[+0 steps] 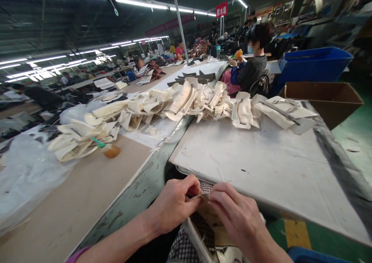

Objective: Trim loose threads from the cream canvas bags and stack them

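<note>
At the bottom centre, my left hand (178,205) pinches the upper edge of a cream and tan piece (215,218) between thumb and fingers. My right hand (235,212) closes on the same edge just to the right, its fingertips close to the left ones. The piece hangs over my lap, above a black-and-white checked cloth (181,241), and its lower part is partly hidden by my right hand. More cream pieces (241,109) lie heaped across the far side of the tables.
A pale tabletop (255,158) lies ahead, with a brown-topped table (99,193) to the left. On that one are an amber bottle (111,151) with a green tip and clear plastic (29,173). A person (252,69) sits beyond, near a blue bin (315,65) and brown box (322,96).
</note>
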### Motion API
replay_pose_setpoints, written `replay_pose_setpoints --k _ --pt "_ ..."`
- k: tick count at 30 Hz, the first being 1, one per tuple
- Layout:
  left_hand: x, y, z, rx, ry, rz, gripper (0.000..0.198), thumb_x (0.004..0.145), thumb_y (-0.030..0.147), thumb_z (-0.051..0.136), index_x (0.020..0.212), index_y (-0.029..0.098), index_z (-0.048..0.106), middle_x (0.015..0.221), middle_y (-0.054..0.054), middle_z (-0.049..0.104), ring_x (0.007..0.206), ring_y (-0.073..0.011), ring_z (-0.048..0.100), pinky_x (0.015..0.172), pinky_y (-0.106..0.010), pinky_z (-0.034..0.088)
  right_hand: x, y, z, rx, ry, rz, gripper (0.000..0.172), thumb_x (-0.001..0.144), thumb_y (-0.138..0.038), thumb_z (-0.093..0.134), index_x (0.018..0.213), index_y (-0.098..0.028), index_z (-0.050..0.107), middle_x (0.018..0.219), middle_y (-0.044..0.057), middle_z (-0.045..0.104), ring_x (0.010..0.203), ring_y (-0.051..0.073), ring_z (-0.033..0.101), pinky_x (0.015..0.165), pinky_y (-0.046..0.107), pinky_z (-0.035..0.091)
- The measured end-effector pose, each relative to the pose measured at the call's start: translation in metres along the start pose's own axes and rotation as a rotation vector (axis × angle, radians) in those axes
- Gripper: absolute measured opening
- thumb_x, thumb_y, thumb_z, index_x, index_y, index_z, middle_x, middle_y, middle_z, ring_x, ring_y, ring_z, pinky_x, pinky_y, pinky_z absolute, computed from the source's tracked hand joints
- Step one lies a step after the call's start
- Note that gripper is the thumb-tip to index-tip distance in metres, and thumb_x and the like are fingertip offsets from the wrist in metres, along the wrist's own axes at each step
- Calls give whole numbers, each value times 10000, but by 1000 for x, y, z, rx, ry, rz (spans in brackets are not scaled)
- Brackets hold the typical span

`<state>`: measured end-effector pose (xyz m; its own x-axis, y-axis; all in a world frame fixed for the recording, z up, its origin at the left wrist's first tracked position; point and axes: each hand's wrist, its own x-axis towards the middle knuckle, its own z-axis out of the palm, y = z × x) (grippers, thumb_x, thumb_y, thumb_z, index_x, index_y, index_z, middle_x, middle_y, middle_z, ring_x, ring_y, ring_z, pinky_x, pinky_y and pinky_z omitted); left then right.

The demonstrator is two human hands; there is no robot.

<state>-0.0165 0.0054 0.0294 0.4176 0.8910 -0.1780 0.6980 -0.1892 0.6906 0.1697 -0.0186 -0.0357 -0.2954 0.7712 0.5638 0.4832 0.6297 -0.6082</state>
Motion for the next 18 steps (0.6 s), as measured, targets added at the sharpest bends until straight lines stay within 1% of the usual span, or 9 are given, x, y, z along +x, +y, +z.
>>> replay_pose_setpoints --k 3,5,7,11,15,18 --pt "-1 0 2 -2 12 9 75 840 239 564 803 176 547 727 23 627 633 -103 559 540 -166 415 -1 -3 3 -19 37 20 178 961 -152 424 902 -187 588 880 50 651 749 122 651 662 208 489" --pt "-2 0 4 10 20 20 53 842 222 558 817 177 551 744 20 628 637 -104 560 546 -169 423 -4 -3 7 -35 47 60 173 966 -173 420 882 -190 570 858 45 654 716 123 650 625 210 474" --pt "-3 1 4 41 28 36 23 846 195 549 847 179 566 777 15 633 659 -107 568 585 -176 445 -8 -1 10 -43 48 121 186 971 -201 402 859 -195 550 797 28 647 646 122 636 579 213 455" --pt "-2 1 5 131 51 90 99 836 136 551 907 187 597 869 3 640 741 -122 590 686 -197 479 -13 0 15 -22 27 208 173 956 -218 409 841 -204 537 705 -4 619 576 121 608 558 217 438" --pt "-2 2 5 256 67 168 154 830 97 555 938 193 609 918 -7 645 823 -142 606 730 -207 484 -13 1 17 -22 57 193 163 942 -196 413 835 -207 535 716 -3 634 582 125 619 567 216 439" --pt "-3 4 3 354 64 220 145 871 106 525 954 197 602 964 -10 648 877 -150 618 769 -218 479 -12 2 19 -42 64 159 160 941 -195 423 831 -208 538 708 -4 637 582 130 632 562 214 438"
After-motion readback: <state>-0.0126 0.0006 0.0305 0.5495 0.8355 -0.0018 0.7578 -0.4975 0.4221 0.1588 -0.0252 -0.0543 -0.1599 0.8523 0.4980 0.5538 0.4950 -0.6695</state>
